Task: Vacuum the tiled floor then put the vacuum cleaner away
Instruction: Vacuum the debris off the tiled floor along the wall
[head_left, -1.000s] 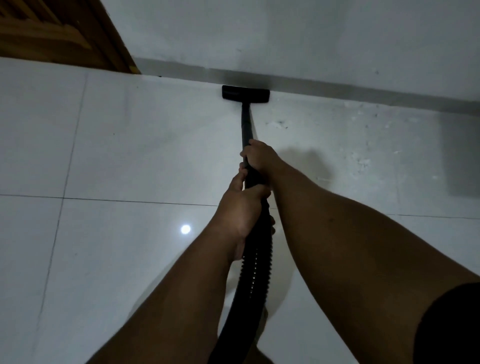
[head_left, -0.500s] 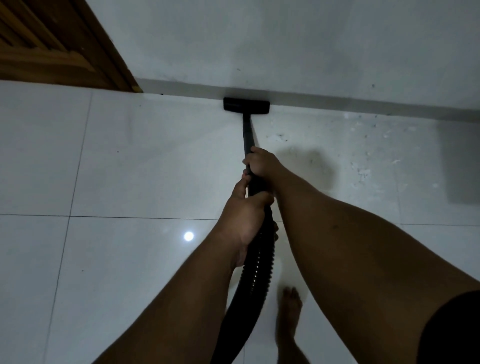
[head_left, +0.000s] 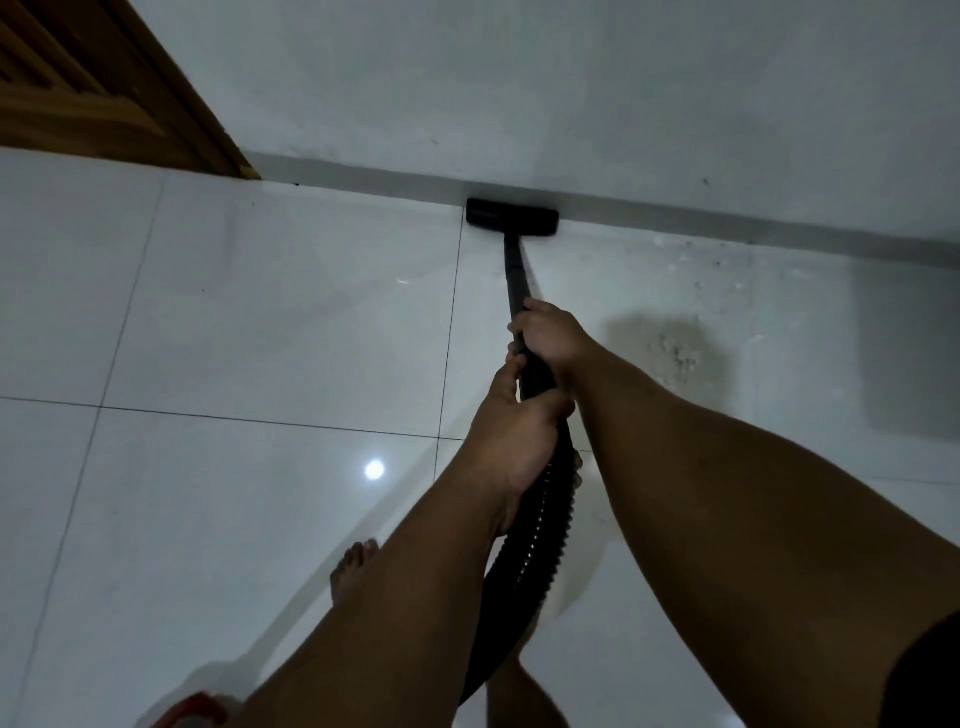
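**Both hands on the vacuum wand at the wall's foot**

A glossy white tiled floor (head_left: 249, 322) with thin dark grout lines runs up to a pale wall (head_left: 571, 88), and a wooden door (head_left: 98, 88) stands at the far left corner. A small round light reflection (head_left: 374, 470) shines on a tile to the left of the fingers.

The black vacuum wand (head_left: 517, 275) reaches away from the fingers toward the wall. Its floor head (head_left: 512, 217) lies flat on the tiles, pressed up against the grey skirting strip (head_left: 363, 179) at the wall's base. The right hand (head_left: 553, 340) grips the wand farther out, its fingers curled round the tube. The left hand (head_left: 519, 431) holds just behind it, fingers wrapped round the spot where the tube meets the ribbed black hose (head_left: 535, 540); the thumb points up along the tube and touches the right hand. The hose drops back from the fingers between the two forearms.

To the right of the fingers, pale dust specks (head_left: 675, 353) lie on the tiles. A bare foot (head_left: 353, 569) stands on the floor behind and left of the fingers. A red object (head_left: 195, 711) shows at the bottom edge; what it is cannot be told.
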